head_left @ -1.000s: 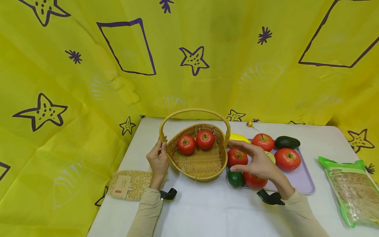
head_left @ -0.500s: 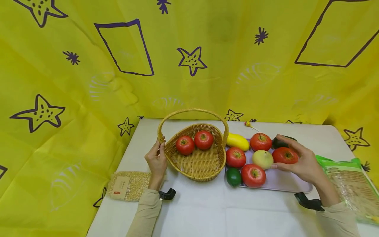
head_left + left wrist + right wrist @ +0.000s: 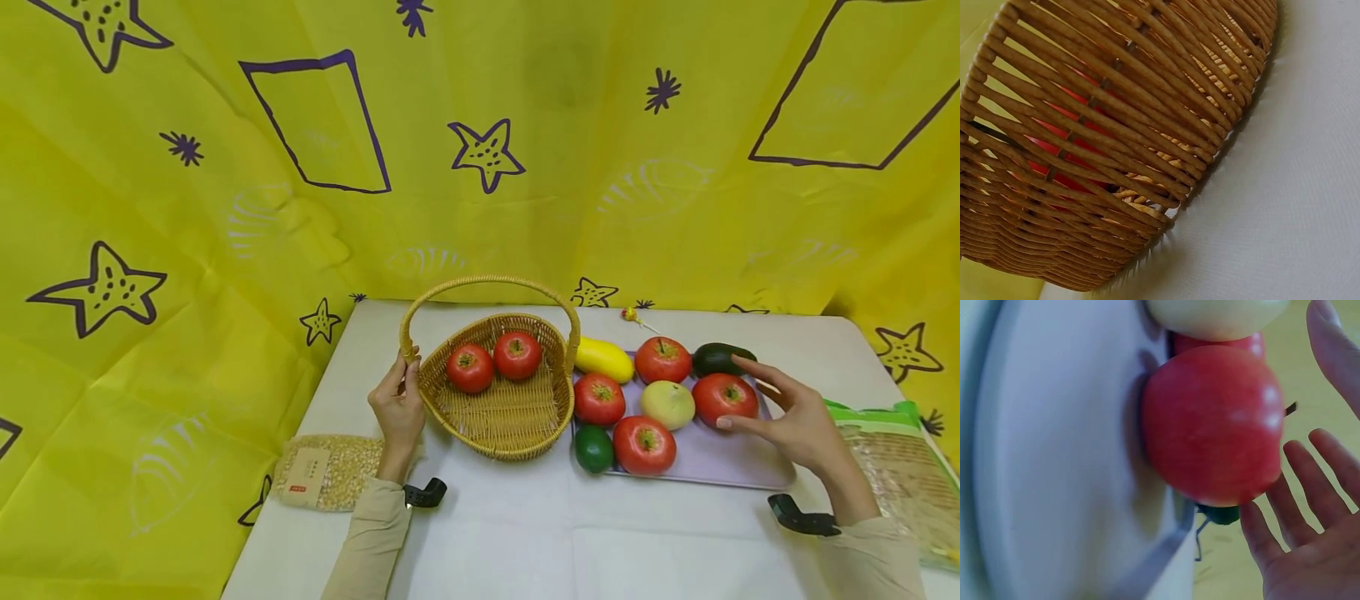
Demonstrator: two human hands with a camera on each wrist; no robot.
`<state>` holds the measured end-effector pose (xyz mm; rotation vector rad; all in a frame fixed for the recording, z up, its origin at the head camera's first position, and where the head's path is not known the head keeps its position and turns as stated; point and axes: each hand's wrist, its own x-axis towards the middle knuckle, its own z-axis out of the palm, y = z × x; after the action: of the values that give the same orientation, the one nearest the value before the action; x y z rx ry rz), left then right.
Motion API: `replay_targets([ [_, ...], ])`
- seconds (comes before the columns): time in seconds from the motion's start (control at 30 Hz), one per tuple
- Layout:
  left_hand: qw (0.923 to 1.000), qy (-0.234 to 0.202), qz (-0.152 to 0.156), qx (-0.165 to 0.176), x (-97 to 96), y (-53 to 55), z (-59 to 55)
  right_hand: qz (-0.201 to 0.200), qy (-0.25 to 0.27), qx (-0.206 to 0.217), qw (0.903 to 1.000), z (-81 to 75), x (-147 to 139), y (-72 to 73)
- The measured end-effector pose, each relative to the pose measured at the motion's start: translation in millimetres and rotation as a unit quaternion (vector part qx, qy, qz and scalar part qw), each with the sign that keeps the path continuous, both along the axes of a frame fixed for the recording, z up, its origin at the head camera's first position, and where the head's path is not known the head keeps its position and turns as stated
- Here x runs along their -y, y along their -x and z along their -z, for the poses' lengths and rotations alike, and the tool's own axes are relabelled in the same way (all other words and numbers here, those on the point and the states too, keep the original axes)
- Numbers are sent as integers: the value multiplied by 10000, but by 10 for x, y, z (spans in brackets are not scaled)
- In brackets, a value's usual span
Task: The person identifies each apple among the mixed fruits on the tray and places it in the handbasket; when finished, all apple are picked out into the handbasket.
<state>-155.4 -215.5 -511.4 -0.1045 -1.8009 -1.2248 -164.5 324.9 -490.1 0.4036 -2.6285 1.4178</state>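
My left hand grips the wicker basket at its left side, where the arched handle meets the rim. Two red apples lie inside; through the weave in the left wrist view, red fruit shows. On the right, my right hand hovers at the rightmost red apple on the lilac tray, thumb and fingers spread around its near side. In the right wrist view, that apple sits on the tray with fingers extended beside it; whether the fingertips touch it I cannot tell.
Sharing the tray are more red apples, a pale round fruit, a yellow oblong fruit and dark green ones. A lollipop lies behind. Bagged grain is left, a green-edged bread bag right.
My right hand has moved right from beside the basket to the rightmost apple, then slightly back from it with fingers wider. My left hand has kept its hold on the basket.
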Motion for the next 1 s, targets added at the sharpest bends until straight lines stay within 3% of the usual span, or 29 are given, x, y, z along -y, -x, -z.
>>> replay_targets([
  [0.23,9999,18,-90,-42,-33,4,-25,446,-472,394,9971,95,-46,-11],
  [0.37,9998,48,-152,-89,-104,-45,-154,631,-602,482,9950,121,-42,-12],
  [0.53,9999,17,-106,-110,-163,-122,-295,581,-626,530,9949,122,-32,7],
  [0.83,9997,105,-214,-114,-50,17,-34,125,-709,546,9959,90,-109,-45],
  [1.0,9996,110,-202,-145,-67,3,-65,61,-976,989,9903,96,-129,-104],
])
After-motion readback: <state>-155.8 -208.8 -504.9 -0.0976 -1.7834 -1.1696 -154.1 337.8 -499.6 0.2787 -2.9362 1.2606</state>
